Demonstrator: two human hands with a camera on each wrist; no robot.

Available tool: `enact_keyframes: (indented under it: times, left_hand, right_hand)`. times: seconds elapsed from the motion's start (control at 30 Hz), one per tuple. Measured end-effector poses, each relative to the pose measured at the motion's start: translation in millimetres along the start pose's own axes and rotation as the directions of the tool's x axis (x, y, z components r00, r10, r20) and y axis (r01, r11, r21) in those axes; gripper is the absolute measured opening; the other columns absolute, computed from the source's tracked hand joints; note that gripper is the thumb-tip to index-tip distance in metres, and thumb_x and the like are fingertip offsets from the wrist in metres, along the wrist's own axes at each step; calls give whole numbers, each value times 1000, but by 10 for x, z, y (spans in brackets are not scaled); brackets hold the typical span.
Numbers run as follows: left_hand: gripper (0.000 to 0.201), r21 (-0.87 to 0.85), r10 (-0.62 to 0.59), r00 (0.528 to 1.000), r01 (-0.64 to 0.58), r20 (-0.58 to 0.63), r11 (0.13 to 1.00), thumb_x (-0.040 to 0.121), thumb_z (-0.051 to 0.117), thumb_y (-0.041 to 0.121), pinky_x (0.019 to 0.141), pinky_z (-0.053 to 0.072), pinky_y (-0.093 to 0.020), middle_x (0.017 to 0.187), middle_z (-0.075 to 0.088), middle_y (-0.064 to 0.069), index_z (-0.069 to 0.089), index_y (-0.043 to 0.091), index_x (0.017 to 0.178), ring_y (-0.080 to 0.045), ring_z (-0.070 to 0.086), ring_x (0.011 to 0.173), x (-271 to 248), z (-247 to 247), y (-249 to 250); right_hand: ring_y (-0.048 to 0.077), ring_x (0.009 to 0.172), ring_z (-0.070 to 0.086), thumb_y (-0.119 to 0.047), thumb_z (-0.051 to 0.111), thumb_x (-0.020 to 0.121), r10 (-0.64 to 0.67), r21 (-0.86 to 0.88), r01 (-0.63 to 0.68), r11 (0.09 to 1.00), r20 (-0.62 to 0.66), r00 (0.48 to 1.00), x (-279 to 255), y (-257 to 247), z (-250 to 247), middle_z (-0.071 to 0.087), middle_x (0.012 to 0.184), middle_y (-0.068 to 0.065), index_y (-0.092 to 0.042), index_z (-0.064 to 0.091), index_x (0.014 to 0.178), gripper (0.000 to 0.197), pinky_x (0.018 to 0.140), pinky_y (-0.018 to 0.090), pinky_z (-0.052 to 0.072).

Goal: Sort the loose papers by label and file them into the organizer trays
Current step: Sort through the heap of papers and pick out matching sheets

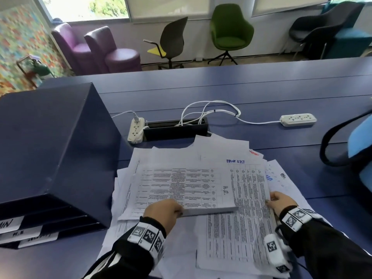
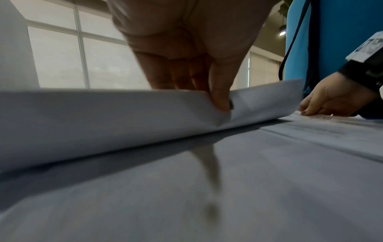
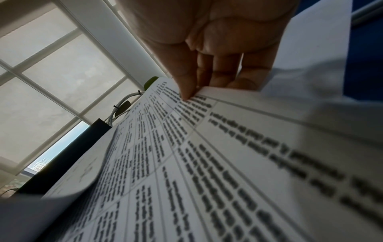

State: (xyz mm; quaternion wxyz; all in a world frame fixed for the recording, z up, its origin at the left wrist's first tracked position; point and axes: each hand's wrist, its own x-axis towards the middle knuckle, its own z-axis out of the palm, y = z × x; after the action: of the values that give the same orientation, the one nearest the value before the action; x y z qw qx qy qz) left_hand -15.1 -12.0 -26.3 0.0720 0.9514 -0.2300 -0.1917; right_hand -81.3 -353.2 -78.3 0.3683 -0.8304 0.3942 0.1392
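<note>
Left hand pinches the near edge of the thin white printed sheet marked H.R., floppy and light. Right hand pinches the right edge of the white tabled sheet beside it; I'd grab edges, they crease easily

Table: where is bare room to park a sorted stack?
Bare table lies beyond the two power strips, and right of the paper pile up to the blue bag. It is crowded between the organizer and the pile, where both hands hold sheets.
</note>
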Motion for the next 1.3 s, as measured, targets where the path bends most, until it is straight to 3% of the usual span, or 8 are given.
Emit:
enact_keyframes:
  times: [0.23,0.4,0.53,0.7,0.87,1.03,1.2,1.3]
  left_hand:
    - [28,98,-39,980,60,-197,993,100,32,30,60,35,-24,91,50,6,57,28,112,-17,59,84,-15,-18,239]
    - [27,43,-67,997,69,-48,997,100,36,33,73,49,-27,99,53,1,60,26,111,-16,52,78,5,75,312]
    - [40,-15,10,990,-8,144,1000,99,36,39,114,27,-43,155,22,0,46,29,137,-26,23,142,51,236,353]
    - [51,-13,-16,967,20,256,1000,101,22,43,117,6,-51,158,-12,7,7,38,149,-24,-8,146,160,283,291]
    - [52,-248,-119,963,179,240,952,101,29,36,118,16,-47,160,-2,-5,16,24,150,-27,5,146,335,236,258]
    - [53,-270,-181,962,233,203,934,100,30,39,118,13,-48,159,2,-6,20,23,149,-30,3,146,471,211,129]
    - [56,-283,-245,953,287,176,915,100,34,14,115,17,-55,159,4,-7,12,21,151,-31,-2,146,504,128,97]
    - [45,-522,-198,976,214,88,826,102,30,36,115,22,-39,153,30,-3,34,20,144,-21,25,142,315,-27,353]
  right_hand:
    - [21,84,56,-14,68,82,-22,66,22,998,-2,1000,-113,-27,3,65,101,12,-8,57,104,24,82,28,41]
    - [23,89,60,-11,67,82,-49,46,48,998,7,999,-164,-41,-9,67,105,13,-8,56,100,21,84,29,44]
    - [25,87,62,-6,62,85,-115,155,121,980,-51,992,-239,-18,-38,67,98,14,-10,53,92,13,81,31,45]
    - [29,96,63,2,54,88,-170,249,170,953,-24,985,-323,14,-102,66,100,11,-23,55,91,25,93,42,47]
    - [27,89,63,-3,49,91,-143,245,158,957,-77,987,-365,145,-178,67,91,6,-25,55,81,25,83,38,50]
    - [13,65,49,2,43,94,-147,326,198,925,-173,974,-531,129,-358,56,80,8,-9,55,97,17,46,11,37]
    - [13,70,52,4,43,92,-131,364,169,916,-128,983,-454,159,-382,60,91,10,-13,57,105,25,56,22,38]
    - [21,79,62,4,43,91,-152,417,173,892,-84,985,-394,85,-241,68,95,10,-21,59,87,29,76,37,51]
